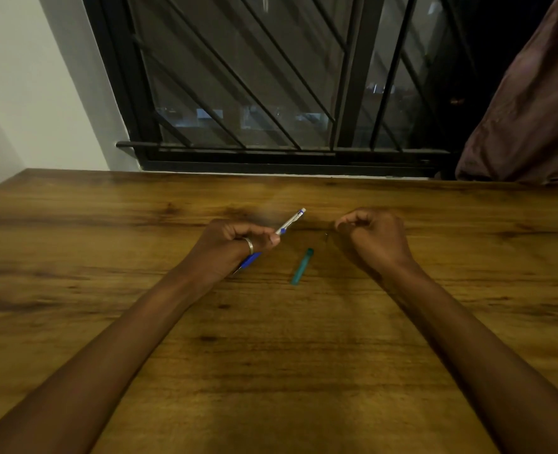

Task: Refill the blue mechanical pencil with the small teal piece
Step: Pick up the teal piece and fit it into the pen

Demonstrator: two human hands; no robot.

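Pencil first, though I take the scene from its biggest part down: the wooden bench (271, 355) fills the lower view, running up to a barred window (254, 77) with a dark curtain (533, 103) bunched at its right. I see both forearms reach in over the bench. My left hand (230, 249) is closed around the blue mechanical pencil (289, 221), which slants up and to the right; its clear upper barrel and white-tipped end stick out past the fingertips, and the blue grip end shows below the palm. A ring (249, 245) sits on one finger. My right hand (374, 239) is curled loosely with fingers bent inward; I cannot tell whether it pinches anything. Between the two hands, nearer me, the small teal piece (302, 266) lies flat on the bench, touching neither hand.
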